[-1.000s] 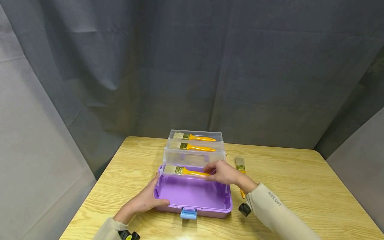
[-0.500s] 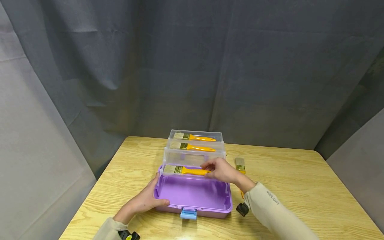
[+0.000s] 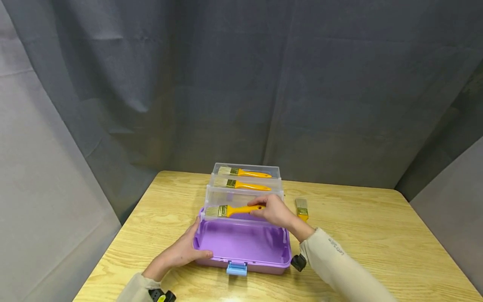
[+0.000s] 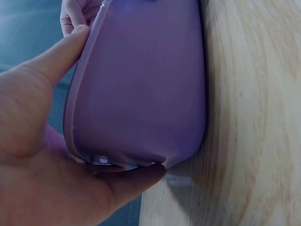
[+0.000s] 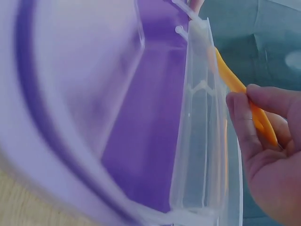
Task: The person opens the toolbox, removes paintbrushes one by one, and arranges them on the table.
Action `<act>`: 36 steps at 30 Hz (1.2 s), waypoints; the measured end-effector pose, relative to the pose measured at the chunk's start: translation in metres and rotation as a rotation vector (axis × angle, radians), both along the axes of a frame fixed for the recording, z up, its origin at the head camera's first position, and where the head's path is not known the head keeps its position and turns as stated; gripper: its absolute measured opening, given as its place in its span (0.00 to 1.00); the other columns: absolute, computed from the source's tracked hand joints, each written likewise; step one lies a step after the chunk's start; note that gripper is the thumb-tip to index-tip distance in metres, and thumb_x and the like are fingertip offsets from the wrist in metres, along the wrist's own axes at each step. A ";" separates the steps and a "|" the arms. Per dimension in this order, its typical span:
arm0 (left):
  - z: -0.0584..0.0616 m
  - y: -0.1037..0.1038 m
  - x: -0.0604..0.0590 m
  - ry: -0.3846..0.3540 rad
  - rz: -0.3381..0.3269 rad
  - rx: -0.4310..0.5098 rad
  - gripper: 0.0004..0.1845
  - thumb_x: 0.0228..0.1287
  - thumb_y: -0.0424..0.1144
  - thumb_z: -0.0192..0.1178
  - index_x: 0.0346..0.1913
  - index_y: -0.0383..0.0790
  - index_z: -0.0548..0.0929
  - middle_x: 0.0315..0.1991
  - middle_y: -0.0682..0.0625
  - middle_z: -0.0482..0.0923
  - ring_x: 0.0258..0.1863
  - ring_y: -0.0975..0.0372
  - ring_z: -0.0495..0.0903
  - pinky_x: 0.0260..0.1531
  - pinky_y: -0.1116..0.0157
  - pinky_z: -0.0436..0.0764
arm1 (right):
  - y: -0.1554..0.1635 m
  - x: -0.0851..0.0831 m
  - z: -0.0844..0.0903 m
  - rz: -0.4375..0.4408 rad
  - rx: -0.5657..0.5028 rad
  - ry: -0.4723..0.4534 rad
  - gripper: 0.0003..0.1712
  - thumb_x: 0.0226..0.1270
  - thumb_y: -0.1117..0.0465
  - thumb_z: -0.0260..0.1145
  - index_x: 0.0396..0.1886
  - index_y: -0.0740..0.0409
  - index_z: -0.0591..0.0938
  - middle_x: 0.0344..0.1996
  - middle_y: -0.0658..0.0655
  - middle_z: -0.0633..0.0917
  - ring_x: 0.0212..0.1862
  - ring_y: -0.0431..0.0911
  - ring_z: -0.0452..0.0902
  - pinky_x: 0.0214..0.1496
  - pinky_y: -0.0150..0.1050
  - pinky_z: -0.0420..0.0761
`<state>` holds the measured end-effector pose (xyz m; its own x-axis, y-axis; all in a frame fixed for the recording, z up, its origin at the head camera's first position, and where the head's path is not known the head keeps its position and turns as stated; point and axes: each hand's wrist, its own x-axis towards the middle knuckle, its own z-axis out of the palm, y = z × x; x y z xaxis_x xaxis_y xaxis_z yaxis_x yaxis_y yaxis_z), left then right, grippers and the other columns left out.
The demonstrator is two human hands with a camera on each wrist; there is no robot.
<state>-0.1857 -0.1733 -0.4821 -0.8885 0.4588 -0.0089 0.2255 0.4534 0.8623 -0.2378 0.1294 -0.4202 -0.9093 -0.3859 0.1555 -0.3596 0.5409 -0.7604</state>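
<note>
My right hand (image 3: 277, 209) pinches the yellow handle of a flat paintbrush (image 3: 239, 210) between thumb and fingers. Its handle end is raised above the lowest clear tray (image 5: 195, 155), with the pale bristles at the tray's left end. My left hand (image 3: 185, 248) holds the left side of an opened purple toolbox (image 3: 264, 265), thumb at the front corner and fingers toward the back, as the left wrist view (image 4: 136, 84) also shows. Two more yellow-handled paintbrushes lie in the upper trays, one in the top tray (image 3: 254, 173) and another in the tray below it (image 3: 253, 186).
Another paintbrush (image 3: 302, 209) lies on the wooden table (image 3: 377, 235) right of the toolbox, its handle partly hidden by my right arm. A light blue latch (image 3: 237, 269) juts from the toolbox front. Grey cloth (image 3: 226, 84) hangs behind the table.
My right hand has moved slightly left and up, lifting the handle end of the paintbrush from the lowest tray. My left hand has stayed on the toolbox.
</note>
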 end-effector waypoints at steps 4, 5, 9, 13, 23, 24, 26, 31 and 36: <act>0.001 0.002 -0.001 0.026 0.006 -0.010 0.65 0.47 0.45 0.74 0.74 0.39 0.33 0.74 0.35 0.36 0.71 0.41 0.43 0.65 0.42 0.48 | 0.001 0.002 0.001 -0.048 -0.040 -0.003 0.14 0.55 0.65 0.72 0.43 0.61 0.86 0.39 0.56 0.86 0.37 0.42 0.79 0.36 0.33 0.81; 0.001 0.002 -0.001 0.021 0.015 -0.012 0.65 0.48 0.45 0.73 0.74 0.38 0.33 0.74 0.35 0.36 0.71 0.41 0.43 0.65 0.42 0.47 | 0.002 0.002 0.000 -0.057 -0.052 -0.004 0.15 0.55 0.65 0.72 0.43 0.62 0.86 0.39 0.56 0.86 0.36 0.42 0.79 0.35 0.32 0.81; 0.001 0.003 0.000 -0.011 0.055 -0.049 0.63 0.50 0.47 0.72 0.74 0.35 0.33 0.73 0.32 0.36 0.70 0.40 0.43 0.65 0.42 0.48 | 0.011 0.004 0.002 -0.076 -0.097 -0.023 0.17 0.55 0.62 0.72 0.45 0.61 0.86 0.43 0.57 0.85 0.33 0.41 0.79 0.31 0.32 0.79; -0.001 0.003 0.001 -0.039 0.079 -0.071 0.63 0.51 0.48 0.71 0.73 0.32 0.33 0.72 0.30 0.36 0.69 0.38 0.44 0.64 0.41 0.49 | 0.028 0.007 0.006 -0.077 -0.159 -0.070 0.18 0.56 0.62 0.72 0.47 0.62 0.85 0.45 0.58 0.85 0.30 0.42 0.76 0.28 0.31 0.76; -0.005 0.003 -0.002 0.011 0.028 -0.004 0.63 0.50 0.45 0.72 0.74 0.38 0.32 0.73 0.34 0.35 0.71 0.41 0.42 0.66 0.43 0.47 | 0.092 0.011 0.008 -0.149 -0.273 -0.141 0.22 0.59 0.60 0.70 0.51 0.65 0.82 0.48 0.63 0.83 0.41 0.43 0.81 0.40 0.32 0.80; -0.005 0.003 -0.002 0.013 0.021 -0.001 0.63 0.50 0.45 0.72 0.74 0.39 0.32 0.74 0.35 0.34 0.71 0.42 0.41 0.66 0.44 0.46 | 0.100 0.012 0.008 -0.153 -0.290 -0.145 0.23 0.59 0.60 0.70 0.52 0.67 0.81 0.48 0.65 0.83 0.41 0.43 0.82 0.41 0.32 0.80; -0.006 0.003 -0.002 0.019 0.007 0.002 0.64 0.50 0.45 0.72 0.74 0.39 0.31 0.74 0.36 0.33 0.71 0.43 0.40 0.66 0.44 0.45 | 0.116 0.013 0.008 -0.165 -0.319 -0.153 0.24 0.60 0.60 0.69 0.54 0.69 0.80 0.47 0.65 0.83 0.41 0.43 0.82 0.43 0.33 0.81; -0.007 0.002 -0.004 0.052 -0.046 0.030 0.64 0.51 0.43 0.72 0.74 0.40 0.29 0.75 0.39 0.30 0.72 0.44 0.37 0.66 0.44 0.44 | 0.156 0.018 0.005 -0.192 -0.361 -0.173 0.28 0.62 0.59 0.67 0.57 0.72 0.76 0.45 0.57 0.85 0.45 0.41 0.81 0.47 0.31 0.79; -0.007 0.001 -0.004 0.047 -0.068 0.028 0.65 0.51 0.47 0.72 0.74 0.40 0.28 0.74 0.39 0.29 0.72 0.44 0.36 0.66 0.43 0.44 | 0.194 0.023 -0.004 -0.148 -0.501 -0.212 0.27 0.65 0.66 0.63 0.60 0.76 0.71 0.44 0.49 0.85 0.46 0.39 0.81 0.49 0.32 0.79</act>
